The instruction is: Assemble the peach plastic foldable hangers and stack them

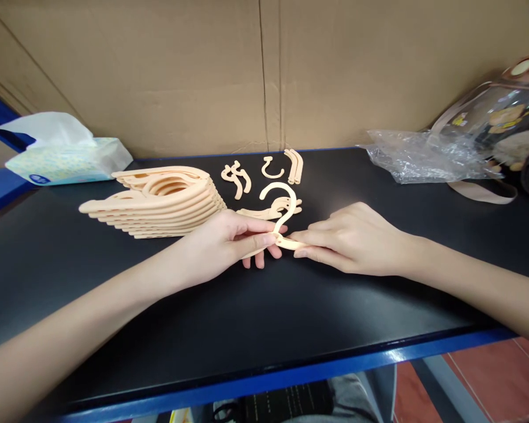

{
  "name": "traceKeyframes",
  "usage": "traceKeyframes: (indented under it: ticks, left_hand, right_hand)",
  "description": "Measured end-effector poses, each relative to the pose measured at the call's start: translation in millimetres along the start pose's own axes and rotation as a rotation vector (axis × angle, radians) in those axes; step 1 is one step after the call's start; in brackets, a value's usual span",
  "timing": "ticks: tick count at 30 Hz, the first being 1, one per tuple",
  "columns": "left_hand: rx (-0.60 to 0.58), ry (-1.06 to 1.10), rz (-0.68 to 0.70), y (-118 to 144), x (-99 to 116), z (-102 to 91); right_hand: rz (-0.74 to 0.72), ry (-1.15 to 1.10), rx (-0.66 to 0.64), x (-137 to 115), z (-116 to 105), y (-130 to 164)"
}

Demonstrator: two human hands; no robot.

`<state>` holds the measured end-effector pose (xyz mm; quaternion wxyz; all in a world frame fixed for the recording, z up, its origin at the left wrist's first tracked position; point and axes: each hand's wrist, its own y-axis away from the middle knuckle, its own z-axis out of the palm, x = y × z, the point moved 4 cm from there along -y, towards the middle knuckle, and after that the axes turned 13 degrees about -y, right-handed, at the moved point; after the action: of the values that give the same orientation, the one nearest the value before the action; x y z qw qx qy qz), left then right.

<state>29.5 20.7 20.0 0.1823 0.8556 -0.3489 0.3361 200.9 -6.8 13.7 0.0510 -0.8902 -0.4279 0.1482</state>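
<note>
Both hands hold a cream plastic clothes hanger (291,202) over the middle of the black table, its curved hook pointing up. My left hand (229,238) pinches it near the base of the hook, with the thumb on top and fingertips showing below. My right hand (357,239) grips the short arm on the right between thumb and fingers. Part of the hanger is hidden by my left fingers. Just behind the hands lie more cream hanger pieces (258,214), partly covered by the held one. A stack of cream hangers (176,202) stands beside my left hand.
Farther back lie small curved pieces (238,179), a loose hook (273,170) and straighter arm pieces (294,166). A tissue box (70,158) stands at the back left. Crumpled clear plastic (423,158) and a transparent bag (506,117) sit at the back right. The blue table edge (291,373) runs along the front.
</note>
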Motion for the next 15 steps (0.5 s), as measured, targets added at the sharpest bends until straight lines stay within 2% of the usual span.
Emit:
traceKeyframes:
  ticks: [7, 15]
  left_hand:
    - [0.005, -0.017, -0.003, 1.3, -0.4, 0.9]
    - [0.07, -0.33, -0.029, 5.3, -0.2, 5.4]
  right_hand:
    - [0.01, -0.068, 0.005, 1.2, -2.8, -0.7]
    - [0.011, -0.133, 0.006, 2.6, -3.9, -0.2]
